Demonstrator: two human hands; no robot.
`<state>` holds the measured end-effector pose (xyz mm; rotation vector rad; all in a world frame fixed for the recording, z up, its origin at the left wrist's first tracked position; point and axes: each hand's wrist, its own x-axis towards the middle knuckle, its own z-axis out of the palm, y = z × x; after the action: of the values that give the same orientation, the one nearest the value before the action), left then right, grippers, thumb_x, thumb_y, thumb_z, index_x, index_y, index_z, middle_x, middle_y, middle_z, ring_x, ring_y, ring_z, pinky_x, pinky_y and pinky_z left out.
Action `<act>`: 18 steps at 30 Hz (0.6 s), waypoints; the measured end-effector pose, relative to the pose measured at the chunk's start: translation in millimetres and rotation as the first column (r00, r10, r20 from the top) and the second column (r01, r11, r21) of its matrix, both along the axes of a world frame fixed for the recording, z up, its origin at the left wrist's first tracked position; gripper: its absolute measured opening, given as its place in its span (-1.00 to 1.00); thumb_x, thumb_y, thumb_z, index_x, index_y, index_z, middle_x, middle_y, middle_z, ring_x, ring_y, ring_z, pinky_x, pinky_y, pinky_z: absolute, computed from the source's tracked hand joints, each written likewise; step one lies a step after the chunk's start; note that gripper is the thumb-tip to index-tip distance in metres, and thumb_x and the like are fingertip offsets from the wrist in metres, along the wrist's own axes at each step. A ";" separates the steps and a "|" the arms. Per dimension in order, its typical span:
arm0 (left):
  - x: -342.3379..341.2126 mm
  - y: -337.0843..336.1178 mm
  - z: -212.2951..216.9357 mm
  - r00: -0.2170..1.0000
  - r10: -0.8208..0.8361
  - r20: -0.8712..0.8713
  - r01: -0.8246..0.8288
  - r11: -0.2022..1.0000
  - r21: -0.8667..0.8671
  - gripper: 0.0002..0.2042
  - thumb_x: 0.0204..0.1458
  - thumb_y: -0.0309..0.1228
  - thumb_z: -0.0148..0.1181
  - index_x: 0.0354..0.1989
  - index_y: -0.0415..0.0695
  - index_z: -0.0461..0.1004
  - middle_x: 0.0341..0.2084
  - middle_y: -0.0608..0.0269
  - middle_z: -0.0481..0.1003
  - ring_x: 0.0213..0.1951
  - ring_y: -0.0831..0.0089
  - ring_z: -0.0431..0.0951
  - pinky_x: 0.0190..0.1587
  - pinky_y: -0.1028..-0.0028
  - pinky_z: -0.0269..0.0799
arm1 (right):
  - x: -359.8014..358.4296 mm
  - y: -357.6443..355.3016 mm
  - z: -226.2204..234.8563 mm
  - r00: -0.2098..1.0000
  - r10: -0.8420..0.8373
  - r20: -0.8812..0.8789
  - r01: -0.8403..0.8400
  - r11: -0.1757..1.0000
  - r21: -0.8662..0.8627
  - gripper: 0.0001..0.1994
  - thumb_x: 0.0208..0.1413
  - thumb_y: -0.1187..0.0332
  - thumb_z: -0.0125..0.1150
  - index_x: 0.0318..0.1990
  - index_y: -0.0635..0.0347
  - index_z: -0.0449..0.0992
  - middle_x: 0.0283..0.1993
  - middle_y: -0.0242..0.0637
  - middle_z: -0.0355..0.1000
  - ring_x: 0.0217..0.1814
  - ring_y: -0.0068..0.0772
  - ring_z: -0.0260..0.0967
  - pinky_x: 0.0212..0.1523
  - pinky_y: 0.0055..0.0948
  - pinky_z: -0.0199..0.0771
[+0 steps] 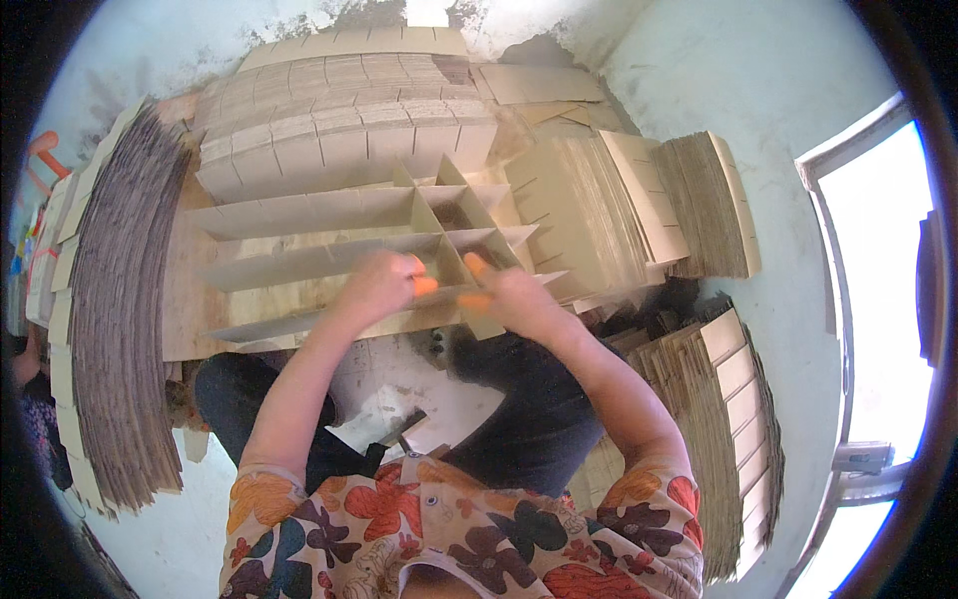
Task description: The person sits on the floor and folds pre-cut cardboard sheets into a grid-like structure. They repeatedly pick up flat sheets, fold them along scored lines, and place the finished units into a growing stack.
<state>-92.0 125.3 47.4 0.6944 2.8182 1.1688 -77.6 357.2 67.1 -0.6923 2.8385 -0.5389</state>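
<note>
Cardboard dividers (309,266) form cells (427,212) beside the left hand (383,284) and right hand (516,298), each grip's hold unclear.

Near the centre, the left hand (384,288) and right hand (514,299) are blurred and cover parts of the cardboard grid (319,262); neither grip can be made out. At 9 o'clock, the edge cuts off another person (38,414), beside coloured items (22,252) too small to identify. At 3 o'clock, glare fills the doorway (878,270). At 6 o'clock, the floral shirt (379,511) is cropped.
</note>
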 end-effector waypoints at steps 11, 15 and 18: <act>-96.2 -142.9 -30.9 0.922 0.251 -0.295 -0.365 0.819 -0.443 -0.91 -0.22 -0.56 0.25 -0.49 -0.23 0.49 -0.48 -0.06 0.51 -0.38 0.00 0.52 -0.30 0.15 0.39 | -49.2 130.2 -29.3 0.711 -0.491 -0.503 0.665 0.701 0.255 -0.44 -0.10 0.22 0.33 0.04 0.25 0.27 0.03 -0.04 0.27 0.07 0.02 0.24 -0.08 -0.10 0.37; -64.4 -139.1 -14.4 0.942 0.233 -0.241 -0.319 0.843 -0.433 -0.92 -0.22 -0.57 0.24 -0.49 -0.23 0.50 -0.52 -0.10 0.50 -0.41 -0.01 0.51 -0.33 0.17 0.39 | -56.7 139.0 -33.6 0.736 -0.483 -0.474 0.619 0.764 0.183 -0.52 -0.18 0.21 0.40 -0.12 0.25 0.39 -0.08 -0.05 0.39 0.00 0.00 0.33 -0.09 -0.11 0.37; -51.5 -131.8 -4.1 0.946 0.219 -0.240 -0.296 0.887 -0.353 -0.85 -0.19 -0.54 0.25 -0.37 -0.21 0.54 -0.48 -0.08 0.51 -0.39 -0.01 0.51 -0.31 0.17 0.40 | -65.6 149.8 -44.1 0.674 -0.527 -0.518 0.661 0.743 0.103 -0.57 -0.20 0.20 0.40 -0.18 0.19 0.41 -0.21 -0.09 0.45 -0.12 -0.02 0.40 -0.13 -0.14 0.39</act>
<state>-143.5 -6.5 43.3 0.4318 3.2438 0.5445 -143.2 507.0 23.0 0.2576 3.4793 -0.0047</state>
